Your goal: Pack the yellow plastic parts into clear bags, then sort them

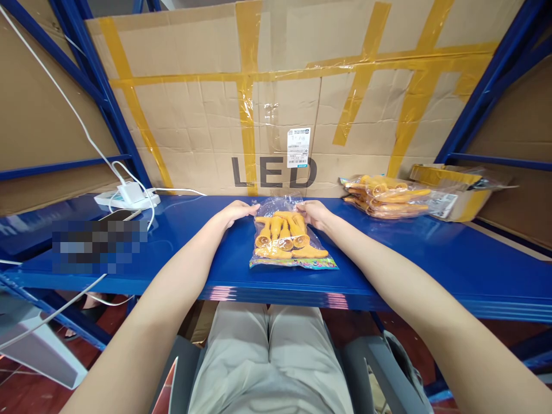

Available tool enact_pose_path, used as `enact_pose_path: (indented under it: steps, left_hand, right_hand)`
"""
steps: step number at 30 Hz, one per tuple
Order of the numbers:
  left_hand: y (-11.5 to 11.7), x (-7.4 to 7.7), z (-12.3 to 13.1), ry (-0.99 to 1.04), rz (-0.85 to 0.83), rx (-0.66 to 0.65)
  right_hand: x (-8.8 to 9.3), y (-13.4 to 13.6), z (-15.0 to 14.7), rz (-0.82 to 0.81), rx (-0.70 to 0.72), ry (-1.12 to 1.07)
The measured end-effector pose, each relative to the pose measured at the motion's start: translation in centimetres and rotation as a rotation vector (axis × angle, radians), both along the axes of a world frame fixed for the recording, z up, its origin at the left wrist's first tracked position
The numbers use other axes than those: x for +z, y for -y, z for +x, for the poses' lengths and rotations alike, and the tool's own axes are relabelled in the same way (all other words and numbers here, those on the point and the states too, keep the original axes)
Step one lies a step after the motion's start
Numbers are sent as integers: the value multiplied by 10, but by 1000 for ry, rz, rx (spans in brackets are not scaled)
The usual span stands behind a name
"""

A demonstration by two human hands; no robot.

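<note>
A clear plastic bag of orange-yellow hollow plastic pieces lies flat on the blue shelf top in front of me. The pieces look like small horns or boots; I cannot tell exactly what they are. A colourful printed strip runs along the bag's near edge. At its far left corner, my left hand is closed, pinching the plastic between thumb and fingers. My right hand grips the far right corner in the same way. The crinkled far end of the bag stretches between both hands.
Similar filled bags are stacked at the back right, beside an open cardboard box. On the left lie a power strip with white cables and a blurred phone-like object. A large taped cardboard sheet stands behind.
</note>
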State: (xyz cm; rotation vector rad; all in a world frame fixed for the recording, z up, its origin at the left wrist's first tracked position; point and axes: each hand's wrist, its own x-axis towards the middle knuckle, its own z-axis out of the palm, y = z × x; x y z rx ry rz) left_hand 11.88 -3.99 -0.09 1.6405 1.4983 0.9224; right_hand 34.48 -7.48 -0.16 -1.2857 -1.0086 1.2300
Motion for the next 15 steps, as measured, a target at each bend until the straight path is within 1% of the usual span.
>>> enact_pose_path:
  steps: [3, 6, 8, 11, 15]
  left_hand:
    - [3, 1, 5, -20, 34, 44]
    - [3, 0, 11, 83, 54, 94]
    - [2, -1, 13, 141, 38, 101]
    - [1, -3, 13, 174, 20, 73]
    - [-1, -6, 10, 238, 27, -12]
  right_hand:
    - [-3, -2, 0, 14, -23, -15]
    - [-4, -4, 2, 24, -21, -11]
    - [-5, -6, 4, 34, -19, -14]
    - [-6, -9, 8, 45, -5, -35]
    - [-7, -12, 15, 46, 49, -49]
